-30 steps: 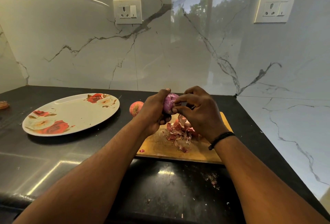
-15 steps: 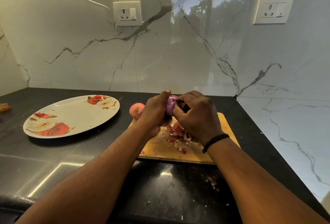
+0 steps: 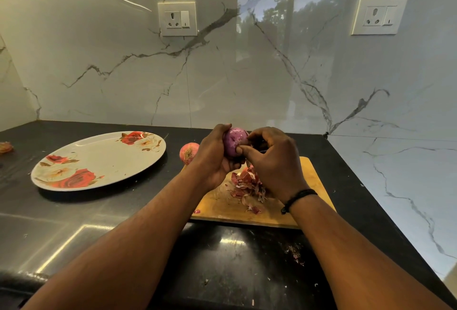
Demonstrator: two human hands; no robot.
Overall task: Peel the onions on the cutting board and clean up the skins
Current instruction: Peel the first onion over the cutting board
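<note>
Head view: left hand (image 3: 214,158) gripping purple peeled onion (image 3: 233,142) above wooden cutting board (image 3: 309,181); right hand (image 3: 274,158) fingers (image 3: 241,149) pinching its side. Skins (image 3: 244,182) heaped on board, unpeeled onion (image 3: 188,152) beside, floral plate (image 3: 99,160) left on dark surface (image 3: 74,225).

No readable text, label, brand or number shows on anything in this view.
</note>
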